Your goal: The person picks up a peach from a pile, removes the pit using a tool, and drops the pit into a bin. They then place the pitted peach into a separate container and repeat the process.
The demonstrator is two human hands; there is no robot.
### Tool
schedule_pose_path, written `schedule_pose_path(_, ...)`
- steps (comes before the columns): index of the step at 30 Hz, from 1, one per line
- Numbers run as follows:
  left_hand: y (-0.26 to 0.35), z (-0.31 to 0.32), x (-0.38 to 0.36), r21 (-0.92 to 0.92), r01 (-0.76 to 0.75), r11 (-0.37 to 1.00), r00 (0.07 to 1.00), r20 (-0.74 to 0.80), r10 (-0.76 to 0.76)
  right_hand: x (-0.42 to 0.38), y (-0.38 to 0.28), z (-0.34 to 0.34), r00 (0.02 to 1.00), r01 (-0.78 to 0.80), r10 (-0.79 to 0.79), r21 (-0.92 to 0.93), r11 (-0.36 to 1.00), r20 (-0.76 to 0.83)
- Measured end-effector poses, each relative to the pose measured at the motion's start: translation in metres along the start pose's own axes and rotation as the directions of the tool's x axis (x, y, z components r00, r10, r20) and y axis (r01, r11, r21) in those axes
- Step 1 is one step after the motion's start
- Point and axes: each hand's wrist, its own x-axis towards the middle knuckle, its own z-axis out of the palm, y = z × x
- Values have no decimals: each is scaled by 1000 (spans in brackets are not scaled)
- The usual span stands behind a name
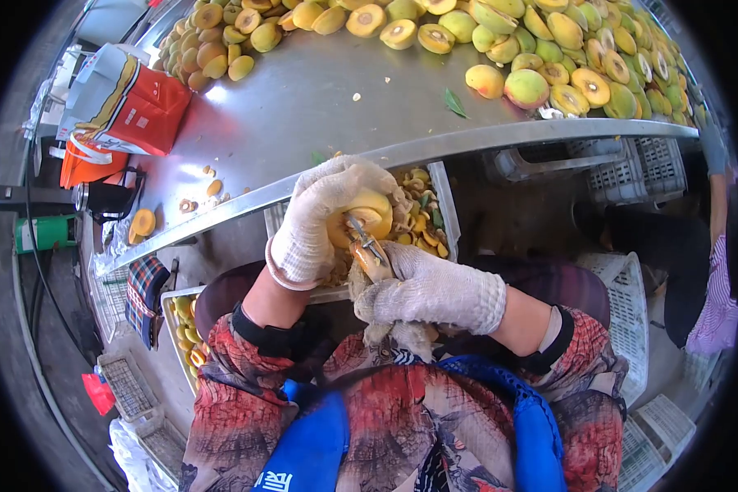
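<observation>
My left hand [332,209], in a whitish knit glove, is wrapped round a halved yellow peach [372,215] with its cut side toward my right hand. In my gloved right hand [430,287] is a pitting knife [367,246], with an orange-brown handle and a short metal blade. The blade's tip touches the cut face of the peach. Both hands are over a crate [444,184] on the floor side of the table, which holds peach pieces and scraps [422,205]. The fingers of my left hand are partly hidden behind the fruit.
A metal table [303,90] spans the front, heaped with halved peaches [566,33] at the back and right. A red and white bag [143,102] stands at its left end. Another crate of peach pieces [187,332] is by my left side. At right sits another person [705,279].
</observation>
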Motion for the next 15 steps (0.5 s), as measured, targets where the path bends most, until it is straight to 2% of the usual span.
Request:
schedule_pose_path(1, -3, -1, -1, -8, -7, 1000, 1000, -19, 7, 0, -4, 1, 998, -44, 40, -105, 993, -43)
schedule_pose_path(2, -6, -2, -2, -54, -4, 999, 998, -67, 0, 6, 4, -1, 984, 61, -113, -338, 939, -137)
schedule_pose_path(3, -9, -3, -4, -99, -3, 995, 993, -115, -9, 17, 20, -6, 941, 136, -282, -557, 819, -186)
schedule_pose_path(4, -13, -4, -5, -144, -3, 990, 987, -161, -21, 23, 25, -5, 872, 173, -452, -746, 643, -187)
schedule_pose_path(5, -15, -6, -6, -167, 20, 986, 980, -193, -52, 23, 23, -4, 874, 95, -434, -798, 595, -219)
schedule_pose_path(6, -19, -6, -6, -46, -23, 999, 976, -218, 12, 24, 24, -5, 861, 44, -462, -872, 488, -215)
schedule_pose_path(7, -22, -6, -6, 76, -59, 995, 969, -237, 75, 27, 27, -6, 849, -10, -487, -927, 375, -206)
schedule_pose_path(10, -25, -11, -7, 101, -82, 991, 957, -268, 107, 27, 25, -6, 794, -102, -596, -992, 71, -124)
schedule_pose_path(13, -29, -22, -4, -105, -9, 994, 943, -333, -27, 30, 18, -18, 775, -263, -622, -952, -157, -111)
schedule_pose_path(15, -26, -30, -5, -149, -26, 989, 940, -341, -27, 28, 14, -23, 744, -346, -643, -928, -136, -184)
